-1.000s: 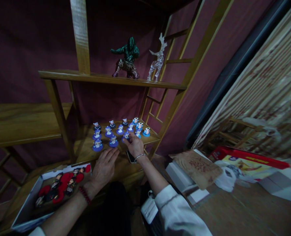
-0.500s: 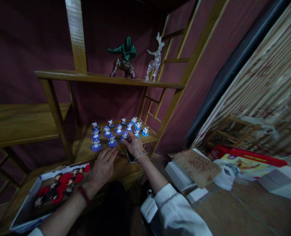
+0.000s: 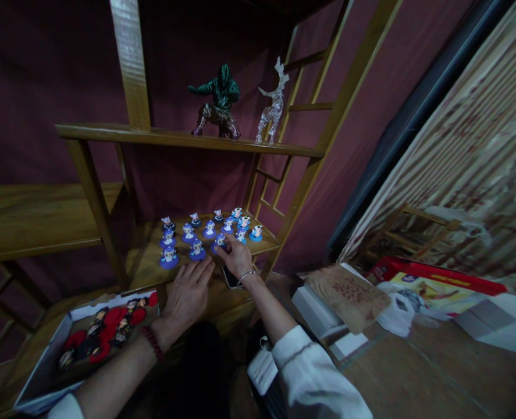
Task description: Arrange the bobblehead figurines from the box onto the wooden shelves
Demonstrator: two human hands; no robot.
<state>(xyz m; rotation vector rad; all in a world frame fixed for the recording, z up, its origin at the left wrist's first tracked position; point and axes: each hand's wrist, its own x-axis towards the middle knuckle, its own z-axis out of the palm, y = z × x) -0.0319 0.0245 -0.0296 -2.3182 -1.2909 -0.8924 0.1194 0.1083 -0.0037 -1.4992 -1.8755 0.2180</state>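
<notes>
Right fingers round a purple figurine — other figurines nearby — left fingers outstretched

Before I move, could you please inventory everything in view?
Small round-based figurines: about fourteen, purple, blue and black bases, middle wooden shelf
Crouching metallic figure: one, green and brown, upper wooden shelf
Deer figurine: one, clear, beside that figure
Open box: one, white, lower left, holding red and black figurines
Flat rectangular object: one, dark, centre
Patterned sheet: one, brown, atop white boxes, right
Plastic bag: one, white, right
Flat box: one, red and yellow, far right
Striped curtain: one, cream and brown, right
Left hand: one, red bead bracelet, near the middle shelf's edge
Right hand: one, silver bracelet, holding purple-based figurine
</notes>
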